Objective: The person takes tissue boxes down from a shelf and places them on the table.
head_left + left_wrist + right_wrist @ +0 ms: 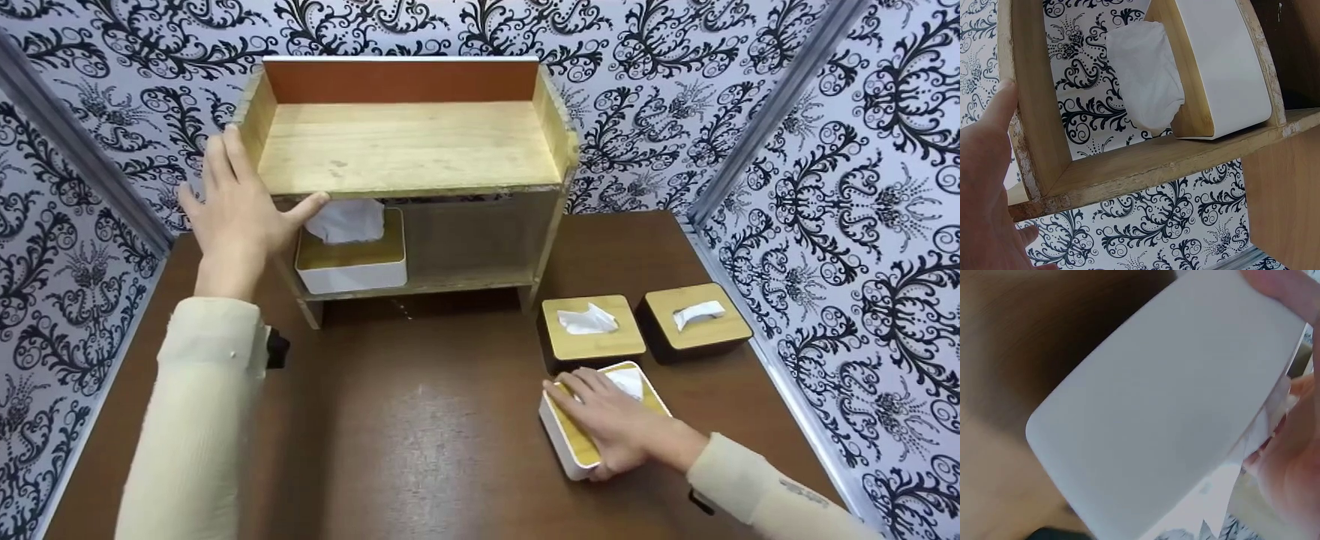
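Observation:
My right hand grips a white tissue box with a wood-look lid, fingers and thumb spanning the lid to its sides. Its tissue sticks up beside the hand. Filling most of the right wrist view is the box's white side, with a thumb at its upper corner. My left hand rests at the left front corner of a small wooden shelf, its fingers extended along the side panel and its thumb at the upper board's edge. Below that thumb, another white tissue box stands in the shelf's left part.
Two dark-sided tissue boxes with wood-look lids, a nearer one and a farther right one, stand on the brown table right of the shelf. Patterned walls with metal edging enclose the table at the back and sides.

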A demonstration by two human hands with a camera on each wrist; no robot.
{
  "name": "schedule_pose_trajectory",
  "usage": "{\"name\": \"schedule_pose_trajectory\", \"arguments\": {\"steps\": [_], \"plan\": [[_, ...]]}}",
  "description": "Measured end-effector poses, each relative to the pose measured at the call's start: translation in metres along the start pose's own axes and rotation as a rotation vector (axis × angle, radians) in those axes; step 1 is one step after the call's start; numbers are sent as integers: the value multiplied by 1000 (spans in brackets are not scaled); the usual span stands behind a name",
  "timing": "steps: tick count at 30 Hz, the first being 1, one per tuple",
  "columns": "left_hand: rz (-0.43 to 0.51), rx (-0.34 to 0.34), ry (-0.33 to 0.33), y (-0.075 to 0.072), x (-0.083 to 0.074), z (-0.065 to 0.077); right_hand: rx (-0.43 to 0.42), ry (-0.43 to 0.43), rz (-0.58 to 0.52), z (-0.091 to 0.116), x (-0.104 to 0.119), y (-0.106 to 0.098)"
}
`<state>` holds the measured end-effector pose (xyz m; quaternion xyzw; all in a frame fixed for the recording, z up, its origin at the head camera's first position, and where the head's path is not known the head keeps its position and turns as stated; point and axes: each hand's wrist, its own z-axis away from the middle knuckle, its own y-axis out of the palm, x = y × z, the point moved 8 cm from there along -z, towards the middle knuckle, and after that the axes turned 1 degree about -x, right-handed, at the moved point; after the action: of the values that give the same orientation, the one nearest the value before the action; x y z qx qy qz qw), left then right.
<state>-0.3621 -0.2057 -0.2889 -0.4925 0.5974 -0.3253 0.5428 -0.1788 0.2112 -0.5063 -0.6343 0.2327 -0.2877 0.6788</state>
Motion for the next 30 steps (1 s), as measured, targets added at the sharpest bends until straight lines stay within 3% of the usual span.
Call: {"name": "schedule_pose_trajectory", "arguments": {"steps": [7,16,30], "plan": [[-2,2,1,0,0,0,5,34,2,24,-22,4],[-1,2,0,-1,1,1,-123,24,101,53,-50,2],[-17,14,-1,-2,1,1,-157,109,160,98,-89,10]]}}
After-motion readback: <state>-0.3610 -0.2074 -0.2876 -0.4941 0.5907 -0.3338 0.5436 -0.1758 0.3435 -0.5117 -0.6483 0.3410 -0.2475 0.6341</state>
